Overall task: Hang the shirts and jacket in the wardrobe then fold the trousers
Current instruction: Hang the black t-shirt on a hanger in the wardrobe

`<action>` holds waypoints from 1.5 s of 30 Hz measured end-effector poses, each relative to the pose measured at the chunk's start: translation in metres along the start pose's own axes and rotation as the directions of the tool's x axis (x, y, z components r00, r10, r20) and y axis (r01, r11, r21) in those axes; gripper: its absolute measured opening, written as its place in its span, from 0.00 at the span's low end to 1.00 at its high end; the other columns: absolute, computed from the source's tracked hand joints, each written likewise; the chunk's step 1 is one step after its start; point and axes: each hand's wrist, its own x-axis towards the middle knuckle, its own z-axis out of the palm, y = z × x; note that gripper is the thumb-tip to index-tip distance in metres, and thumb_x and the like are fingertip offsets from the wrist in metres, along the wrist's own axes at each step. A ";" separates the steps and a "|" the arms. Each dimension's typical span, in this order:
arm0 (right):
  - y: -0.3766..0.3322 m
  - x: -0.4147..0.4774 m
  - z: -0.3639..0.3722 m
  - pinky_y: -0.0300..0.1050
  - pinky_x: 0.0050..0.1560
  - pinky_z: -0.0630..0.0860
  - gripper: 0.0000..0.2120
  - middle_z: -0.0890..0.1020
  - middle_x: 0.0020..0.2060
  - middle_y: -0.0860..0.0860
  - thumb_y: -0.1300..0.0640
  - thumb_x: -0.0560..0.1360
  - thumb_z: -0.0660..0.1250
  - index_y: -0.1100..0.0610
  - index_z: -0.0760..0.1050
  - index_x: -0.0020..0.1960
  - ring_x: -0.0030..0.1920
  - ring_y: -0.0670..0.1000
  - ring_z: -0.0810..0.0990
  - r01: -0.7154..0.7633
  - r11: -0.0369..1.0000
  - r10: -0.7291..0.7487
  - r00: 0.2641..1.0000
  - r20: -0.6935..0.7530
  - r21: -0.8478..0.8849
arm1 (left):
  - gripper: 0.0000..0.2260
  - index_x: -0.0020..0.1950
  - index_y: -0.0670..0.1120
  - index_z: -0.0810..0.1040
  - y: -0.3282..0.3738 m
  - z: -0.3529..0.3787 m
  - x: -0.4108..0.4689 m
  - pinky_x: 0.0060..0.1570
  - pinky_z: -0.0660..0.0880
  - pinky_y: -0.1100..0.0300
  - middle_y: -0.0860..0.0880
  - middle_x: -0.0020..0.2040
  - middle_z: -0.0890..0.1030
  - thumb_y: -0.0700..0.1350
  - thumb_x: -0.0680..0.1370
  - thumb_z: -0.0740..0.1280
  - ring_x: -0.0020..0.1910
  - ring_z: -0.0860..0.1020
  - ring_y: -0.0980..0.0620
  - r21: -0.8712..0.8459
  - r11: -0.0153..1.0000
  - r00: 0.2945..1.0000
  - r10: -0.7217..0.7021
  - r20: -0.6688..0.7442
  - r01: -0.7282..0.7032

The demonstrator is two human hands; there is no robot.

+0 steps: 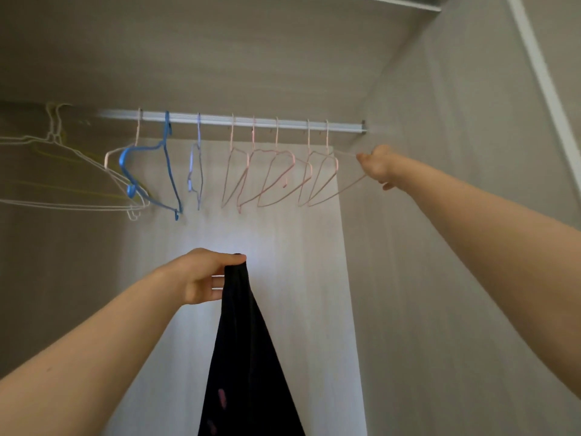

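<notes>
I look up into a wardrobe with a silver rail (220, 120) across the top. My left hand (201, 276) pinches the top of a black garment (245, 357) that hangs down in front of the back panel. My right hand (379, 166) reaches up to the right end of the rail and grips the shoulder of a pink wire hanger (327, 180), the rightmost one, whose hook still sits on the rail. Several more pink hangers (270, 177) hang empty to its left.
A blue plastic hanger (151, 171), a pale lilac hanger (196, 171) and several white and yellow wire hangers (59, 171) hang further left. The wardrobe's right side wall (440, 215) stands close behind my right arm. A shelf (251, 42) closes the top.
</notes>
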 end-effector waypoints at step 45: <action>0.126 -0.162 0.175 0.48 0.39 0.81 0.07 0.74 0.28 0.53 0.61 0.80 0.57 0.61 0.74 0.49 0.23 0.45 0.74 -0.242 0.533 0.243 0.962 0.127 0.811 | 0.10 0.49 0.41 0.80 -0.083 0.008 -0.003 0.35 0.77 0.56 0.46 0.45 0.83 0.47 0.76 0.72 0.40 0.82 0.47 0.200 0.978 0.944 0.004 -0.329 0.065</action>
